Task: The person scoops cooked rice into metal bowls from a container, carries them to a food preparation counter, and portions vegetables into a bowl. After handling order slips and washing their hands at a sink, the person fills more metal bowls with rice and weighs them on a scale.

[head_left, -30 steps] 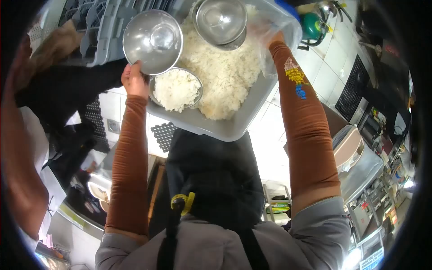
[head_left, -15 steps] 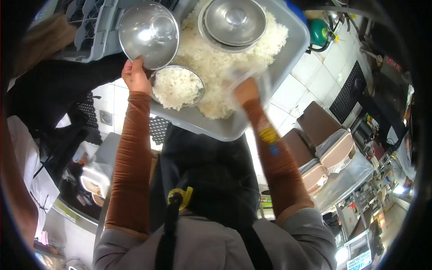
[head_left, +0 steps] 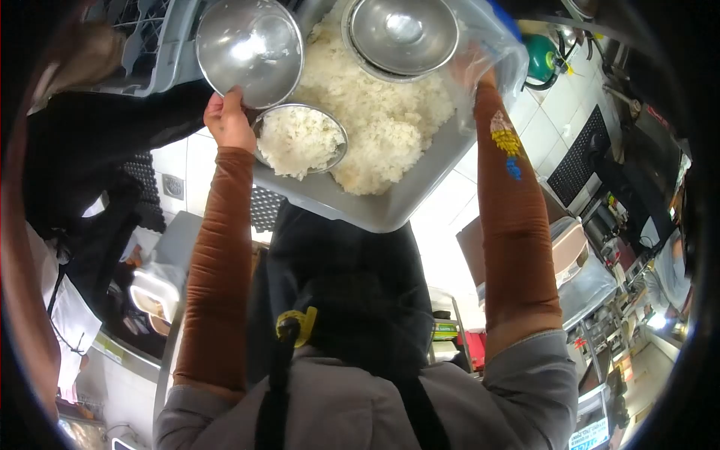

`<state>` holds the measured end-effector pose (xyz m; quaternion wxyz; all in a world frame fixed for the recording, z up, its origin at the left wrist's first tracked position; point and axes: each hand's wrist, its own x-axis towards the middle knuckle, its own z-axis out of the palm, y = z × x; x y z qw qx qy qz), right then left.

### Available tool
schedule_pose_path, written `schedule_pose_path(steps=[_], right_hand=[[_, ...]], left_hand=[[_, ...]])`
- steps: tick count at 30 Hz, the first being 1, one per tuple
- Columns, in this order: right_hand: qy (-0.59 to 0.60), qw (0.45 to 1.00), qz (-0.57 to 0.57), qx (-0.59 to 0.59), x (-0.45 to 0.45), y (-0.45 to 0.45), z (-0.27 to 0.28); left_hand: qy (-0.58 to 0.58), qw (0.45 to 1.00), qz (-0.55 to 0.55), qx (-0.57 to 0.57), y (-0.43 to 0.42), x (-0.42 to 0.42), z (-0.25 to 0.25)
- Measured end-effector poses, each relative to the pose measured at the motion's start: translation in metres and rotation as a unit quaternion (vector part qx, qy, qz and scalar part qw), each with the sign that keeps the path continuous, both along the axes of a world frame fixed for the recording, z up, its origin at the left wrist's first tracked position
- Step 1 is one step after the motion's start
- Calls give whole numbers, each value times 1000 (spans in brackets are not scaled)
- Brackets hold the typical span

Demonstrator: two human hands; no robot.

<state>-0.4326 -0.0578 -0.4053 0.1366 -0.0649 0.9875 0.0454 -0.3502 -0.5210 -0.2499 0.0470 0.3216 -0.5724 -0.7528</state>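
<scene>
My left hand [head_left: 229,120] grips the rim of a steel bowl [head_left: 250,52], thumb on its inner side. Just below that bowl, a second bowl heaped with white rice [head_left: 298,140] rests at the left part of a grey tub [head_left: 390,206]. Loose rice [head_left: 382,142] fills much of the tub. Stacked steel bowls [head_left: 405,34] sit on the rice at the top. My right hand [head_left: 472,66] is at the tub's right side, behind or inside clear plastic [head_left: 495,56]; its fingers are blurred, and what they hold is hidden.
A grey crate [head_left: 161,45] stands at the upper left, near another person's dark-clothed limb [head_left: 112,135]. To the right are a green cylinder [head_left: 540,58], a black perforated mat [head_left: 577,154] and beige containers [head_left: 568,247]. White floor tiles show around the tub.
My right hand swung inward over the rice, then back out to the tub's right side. My left hand still holds its bowl. The stacked bowls appear farther right in view.
</scene>
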Motion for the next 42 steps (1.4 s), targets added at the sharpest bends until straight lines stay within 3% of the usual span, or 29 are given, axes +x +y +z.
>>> schedule_pose_path(steps=[2,4,6,7,8,9,11,13,14,19,22,24,26,28,30,32,34,35,37,38,40,41,42], right_hand=[[-140,959,152,195,14,3,8],[-215,950,157,162,31,-6,42],[-230,970,-17,-74,32,-63,109],[-63,987,127,72,65,-83,143],[3,994,92,51,92,-95,139],[52,998,-2,-37,122,-111,107],[185,912,-242,-276,193,-149,22],[29,928,-198,-315,196,-175,110],[-298,833,-275,-377,176,-183,167],[-212,946,-187,-161,254,-238,138],[-202,958,-190,-76,237,-244,158],[-218,946,-213,-111,239,-241,148],[-236,922,-216,-220,267,-217,90],[-347,822,-194,-409,235,-173,98],[-331,798,-198,-462,216,-158,122],[-199,869,-232,-390,216,-161,152],[-213,717,-360,-558,217,-164,172],[-216,623,-415,-627,217,-163,181],[-203,417,-443,-767,210,-165,201],[-189,306,-415,-836,204,-174,211],[-132,653,-309,-679,184,-184,251],[-89,781,-264,-559,174,-189,271],[-98,780,-266,-558,172,-186,277]], left_hand=[[5,1000,-1,-2,2,-4,1],[4,1000,-12,-7,3,-2,1],[13,1000,8,-27,16,-9,11],[17,999,17,-38,19,-13,14],[13,999,15,-37,18,-13,14],[7,999,12,-36,17,-12,13],[1,999,11,-31,17,-10,9],[4,1000,11,-24,13,-10,3],[3,1000,6,-28,11,-10,1],[-2,1000,-12,-25,1,-7,-13],[25,999,32,-16,0,-9,-3],[14,998,3,-56,-1,-9,25],[32,991,-39,-122,-1,8,52],[15,966,-129,-223,-15,31,71],[37,940,-180,-288,-14,47,85],[33,934,-203,-291,8,60,99],[7,936,-206,-284,35,69,107],[35,874,-264,-406,46,67,114],[78,784,-336,-516,65,60,120],[69,801,-344,-485,74,59,123],[52,831,-363,-418,90,57,125],[30,849,-372,-376,96,58,126],[9,863,-378,-333,100,57,126]])
